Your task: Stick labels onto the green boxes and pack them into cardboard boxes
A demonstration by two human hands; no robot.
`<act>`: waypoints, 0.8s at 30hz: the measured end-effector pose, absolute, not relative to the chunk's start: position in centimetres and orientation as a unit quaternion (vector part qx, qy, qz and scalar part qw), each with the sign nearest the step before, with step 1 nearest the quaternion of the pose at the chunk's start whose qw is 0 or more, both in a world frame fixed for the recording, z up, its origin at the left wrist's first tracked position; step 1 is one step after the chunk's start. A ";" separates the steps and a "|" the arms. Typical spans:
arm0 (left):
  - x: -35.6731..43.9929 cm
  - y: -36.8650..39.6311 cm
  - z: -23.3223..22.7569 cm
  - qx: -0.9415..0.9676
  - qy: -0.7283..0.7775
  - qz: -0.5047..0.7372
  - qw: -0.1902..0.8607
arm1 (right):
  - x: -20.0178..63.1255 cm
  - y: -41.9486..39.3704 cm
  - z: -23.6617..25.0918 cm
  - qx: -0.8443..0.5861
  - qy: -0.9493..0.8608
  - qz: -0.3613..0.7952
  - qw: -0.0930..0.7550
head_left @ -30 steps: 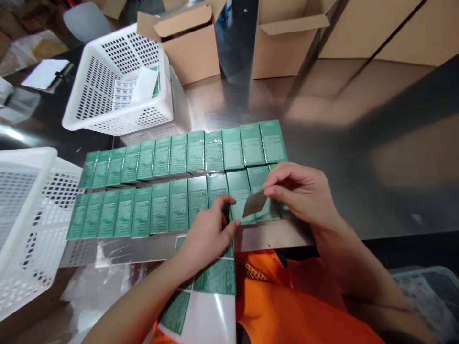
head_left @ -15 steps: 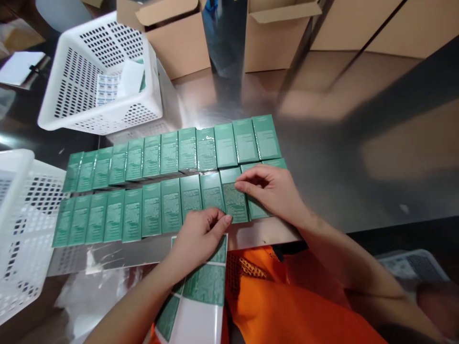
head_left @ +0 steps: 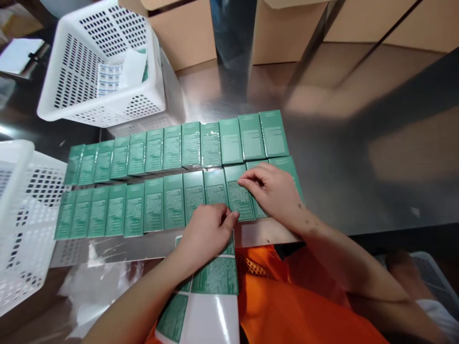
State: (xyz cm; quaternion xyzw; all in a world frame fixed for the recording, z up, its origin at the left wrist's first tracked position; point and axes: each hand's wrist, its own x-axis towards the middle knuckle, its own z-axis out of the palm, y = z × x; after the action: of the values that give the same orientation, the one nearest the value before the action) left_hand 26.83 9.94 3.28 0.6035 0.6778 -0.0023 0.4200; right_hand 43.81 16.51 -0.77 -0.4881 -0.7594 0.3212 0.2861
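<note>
Two rows of small green boxes stand side by side on the metal table; one is a box (head_left: 172,147) in the far row, another a box (head_left: 173,200) in the near row. My right hand (head_left: 274,191) rests over the right end of the near row, thumb and forefinger pinched at the upper part of a printed box (head_left: 241,203). My left hand (head_left: 208,229) is closed, its thumb and forefinger together at that box's lower left edge. Anything between either hand's fingertips is too small to make out. Beneath my left hand lies a white sheet with green printed panels (head_left: 217,277).
A white perforated basket (head_left: 107,112) holding printed sheets stands behind the rows at left. Another white basket (head_left: 39,229) is at the left edge. Cardboard boxes (head_left: 182,38) line the back of the metal table (head_left: 340,191). Clear plastic (head_left: 89,291) hangs below the front edge.
The view has shifted slightly, so the rows appear a little further right and higher. Both hands keep nearly the same pinched pose at the same box.
</note>
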 end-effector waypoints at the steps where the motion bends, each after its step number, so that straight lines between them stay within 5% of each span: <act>1: 26.9 10.0 3.3 0.606 0.676 -0.009 0.418 | 43.8 16.5 -0.8 -0.488 -0.762 0.318 0.284; 17: 26.7 10.7 3.8 0.647 0.653 -0.043 0.390 | 43.5 15.9 -1.4 -0.510 -0.762 0.258 0.303; 24: 23.6 8.7 5.8 0.532 0.726 0.129 0.415 | 43.1 16.1 -1.2 -0.488 -0.818 0.199 0.231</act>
State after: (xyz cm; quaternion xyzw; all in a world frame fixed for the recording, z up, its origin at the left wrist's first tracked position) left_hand 23.64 8.73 5.83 0.5324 0.7265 0.1288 0.4149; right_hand 43.07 16.10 -1.22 -0.4877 -0.8179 0.1994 0.2310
